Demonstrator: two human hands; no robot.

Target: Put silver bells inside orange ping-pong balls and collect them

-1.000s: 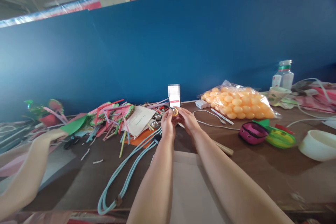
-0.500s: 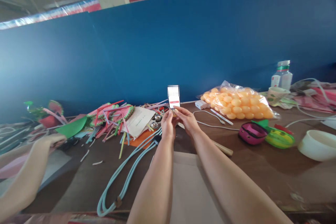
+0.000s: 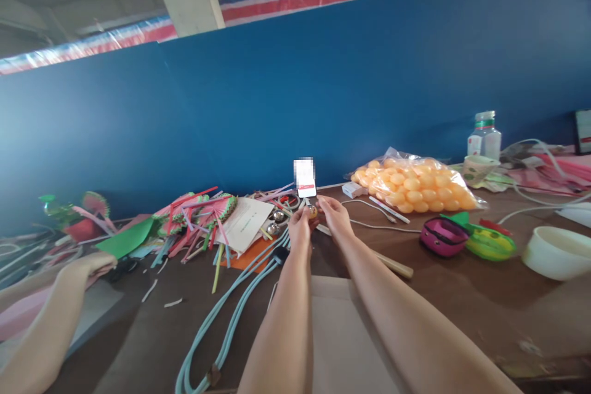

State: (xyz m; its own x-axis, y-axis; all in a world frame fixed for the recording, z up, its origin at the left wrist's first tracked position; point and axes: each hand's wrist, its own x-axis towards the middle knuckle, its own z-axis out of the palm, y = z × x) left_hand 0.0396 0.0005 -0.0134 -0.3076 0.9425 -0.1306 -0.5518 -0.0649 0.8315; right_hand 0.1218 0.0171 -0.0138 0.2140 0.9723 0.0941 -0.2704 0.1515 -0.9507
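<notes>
My left hand (image 3: pixel 301 229) is closed around a small shiny round ball (image 3: pixel 313 212), silvery with a yellowish patch, held in front of the phone. My right hand (image 3: pixel 338 219) is just to the right of the ball, a small gap away. Its thumb and index finger come together in a pinch; anything between them is too small to make out. Behind both hands a phone (image 3: pixel 306 186) with a lit white screen stands upright against the blue wall. Left of my left hand lie shiny silver balls (image 3: pixel 274 229).
Pale blue cords (image 3: pixel 240 303) loop at the left, near colourful strips (image 3: pixel 215 212) and a white paper (image 3: pixel 245 221). A bag of orange balls (image 3: pixel 418 188), purple pouch (image 3: pixel 443 237) and white bowl (image 3: pixel 556 253) stand right. A co-worker's hand (image 3: pixel 95 261) is beside green paper (image 3: pixel 125 239).
My right hand has drawn away from my left to the right, and the ball now shows in my left fingers. The view has tilted up slightly. The co-worker's arm looks still.
</notes>
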